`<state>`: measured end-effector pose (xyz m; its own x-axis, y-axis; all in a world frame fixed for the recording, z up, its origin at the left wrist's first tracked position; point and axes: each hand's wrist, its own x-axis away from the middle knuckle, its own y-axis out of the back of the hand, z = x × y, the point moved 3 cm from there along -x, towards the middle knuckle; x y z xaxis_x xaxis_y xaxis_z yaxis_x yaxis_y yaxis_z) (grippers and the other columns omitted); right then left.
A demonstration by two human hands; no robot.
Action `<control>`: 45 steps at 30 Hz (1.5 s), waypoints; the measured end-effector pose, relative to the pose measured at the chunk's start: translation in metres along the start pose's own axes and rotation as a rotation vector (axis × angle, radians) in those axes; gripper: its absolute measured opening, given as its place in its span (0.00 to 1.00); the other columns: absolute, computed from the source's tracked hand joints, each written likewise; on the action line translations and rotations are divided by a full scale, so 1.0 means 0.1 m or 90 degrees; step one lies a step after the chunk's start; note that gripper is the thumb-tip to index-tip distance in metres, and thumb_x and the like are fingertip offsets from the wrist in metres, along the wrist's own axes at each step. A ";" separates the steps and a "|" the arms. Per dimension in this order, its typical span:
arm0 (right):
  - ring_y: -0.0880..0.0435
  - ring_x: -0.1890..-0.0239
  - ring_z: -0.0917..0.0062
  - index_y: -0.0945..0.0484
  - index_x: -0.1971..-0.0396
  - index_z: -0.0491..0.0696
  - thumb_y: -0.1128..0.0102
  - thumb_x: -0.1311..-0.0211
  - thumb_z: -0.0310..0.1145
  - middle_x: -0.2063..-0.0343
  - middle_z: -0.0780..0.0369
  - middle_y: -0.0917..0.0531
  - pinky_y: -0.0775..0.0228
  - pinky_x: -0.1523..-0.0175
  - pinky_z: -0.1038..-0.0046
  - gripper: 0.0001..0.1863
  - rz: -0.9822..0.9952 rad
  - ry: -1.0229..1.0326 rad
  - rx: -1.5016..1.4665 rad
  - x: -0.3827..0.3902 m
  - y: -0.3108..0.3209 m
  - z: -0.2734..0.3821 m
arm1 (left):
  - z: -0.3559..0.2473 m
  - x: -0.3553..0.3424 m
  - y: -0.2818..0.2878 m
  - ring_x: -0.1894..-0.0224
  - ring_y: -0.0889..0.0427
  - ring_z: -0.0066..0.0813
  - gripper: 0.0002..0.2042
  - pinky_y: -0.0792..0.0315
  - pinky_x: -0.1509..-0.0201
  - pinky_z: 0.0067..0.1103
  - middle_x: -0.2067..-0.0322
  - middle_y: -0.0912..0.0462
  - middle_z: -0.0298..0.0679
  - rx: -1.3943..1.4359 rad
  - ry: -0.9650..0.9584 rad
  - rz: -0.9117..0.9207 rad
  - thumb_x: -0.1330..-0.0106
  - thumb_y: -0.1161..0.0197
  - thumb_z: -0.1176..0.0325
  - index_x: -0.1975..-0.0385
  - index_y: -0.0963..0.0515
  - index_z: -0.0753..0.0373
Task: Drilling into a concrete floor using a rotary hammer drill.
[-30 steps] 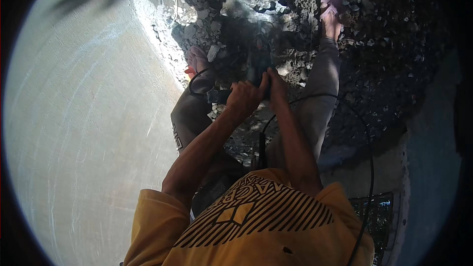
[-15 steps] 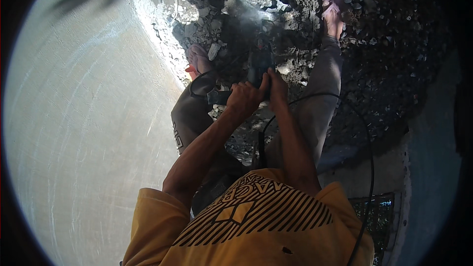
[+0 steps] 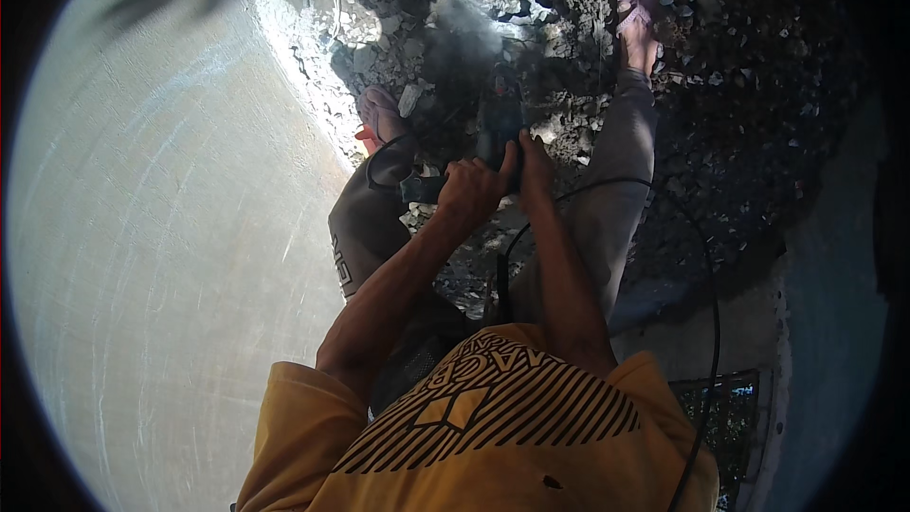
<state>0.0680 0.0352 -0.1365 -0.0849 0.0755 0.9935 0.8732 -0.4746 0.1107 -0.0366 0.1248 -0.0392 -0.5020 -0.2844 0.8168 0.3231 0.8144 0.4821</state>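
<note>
A dark blue-green power drill [image 3: 500, 118], with the look of a hammer drill, points away from me toward the broken ground between my feet. My left hand [image 3: 471, 188] is closed around its side handle [image 3: 420, 190], which sticks out to the left. Just to the right, my right hand [image 3: 536, 169] grips the rear of the tool, its fingers partly hidden behind the body. Pale dust [image 3: 469, 24] hangs about the front end, so the bit and its contact with the ground cannot be made out.
Rubble [image 3: 559, 118] and stone chips cover the ground around my sandalled feet [image 3: 381, 114]. A pale plastered wall [image 3: 171, 256] rises along the left. The black power cable [image 3: 711, 284] loops over my right leg and down my right side. A barred opening [image 3: 725, 417] lies at lower right.
The dust near the tool's front end has shifted a little. Both hands and the drill stay in almost the same place.
</note>
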 end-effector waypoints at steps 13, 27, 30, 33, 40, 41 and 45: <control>0.33 0.32 0.57 0.42 0.28 0.47 0.39 0.39 0.58 0.33 0.48 0.34 0.40 0.33 0.61 0.46 -0.016 -0.006 0.002 0.03 0.04 0.06 | -0.06 -0.01 -0.07 0.74 0.17 0.39 0.33 0.26 0.73 0.35 0.73 0.18 0.47 0.000 0.019 -0.025 0.37 0.40 0.65 0.31 0.42 0.58; 0.30 0.35 0.59 0.40 0.30 0.43 0.39 0.38 0.58 0.36 0.47 0.30 0.36 0.35 0.64 0.45 -0.023 -0.021 0.025 0.02 0.09 -0.03 | -0.10 0.01 -0.12 0.73 0.17 0.42 0.35 0.25 0.72 0.36 0.73 0.18 0.47 -0.016 0.018 -0.023 0.38 0.38 0.65 0.30 0.43 0.59; 0.24 0.41 0.62 0.30 0.37 0.40 0.40 0.37 0.58 0.43 0.47 0.23 0.33 0.40 0.66 0.40 -0.045 0.018 0.026 -0.02 0.08 -0.02 | -0.11 0.02 -0.14 0.73 0.17 0.42 0.36 0.25 0.70 0.37 0.73 0.18 0.47 -0.008 0.015 -0.019 0.39 0.38 0.65 0.30 0.44 0.60; 0.19 0.51 0.66 0.20 0.49 0.36 0.40 0.37 0.58 0.53 0.51 0.17 0.31 0.47 0.65 0.35 -0.088 -0.019 0.073 0.16 -0.01 0.09 | -0.07 0.04 -0.14 0.73 0.17 0.41 0.36 0.25 0.70 0.38 0.73 0.18 0.46 0.011 0.013 -0.005 0.39 0.38 0.65 0.30 0.44 0.60; 0.20 0.58 0.69 0.18 0.58 0.33 0.36 0.41 0.59 0.60 0.52 0.16 0.30 0.52 0.64 0.36 -0.126 -0.016 0.068 0.16 0.01 0.10 | -0.08 0.03 -0.14 0.73 0.17 0.41 0.36 0.24 0.70 0.38 0.73 0.19 0.46 0.010 0.013 -0.002 0.39 0.38 0.65 0.30 0.44 0.59; 0.20 0.57 0.68 0.19 0.58 0.32 0.36 0.41 0.60 0.59 0.51 0.17 0.30 0.52 0.64 0.37 -0.131 0.006 0.071 0.14 0.02 0.09 | -0.09 0.02 -0.14 0.73 0.17 0.41 0.36 0.24 0.70 0.38 0.74 0.19 0.46 0.005 0.016 -0.006 0.39 0.38 0.66 0.30 0.44 0.60; 0.19 0.55 0.67 0.19 0.56 0.33 0.36 0.41 0.60 0.56 0.50 0.17 0.30 0.50 0.63 0.38 -0.132 -0.017 0.072 0.08 0.07 0.01 | -0.11 0.02 -0.18 0.73 0.16 0.42 0.36 0.24 0.71 0.39 0.74 0.19 0.47 -0.012 0.017 -0.027 0.39 0.38 0.66 0.30 0.44 0.60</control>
<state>0.0737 0.0333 -0.1276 -0.2567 0.1858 0.9485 0.8869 -0.3447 0.3075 -0.0349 0.1043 -0.0427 -0.4934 -0.3319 0.8040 0.3174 0.7919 0.5217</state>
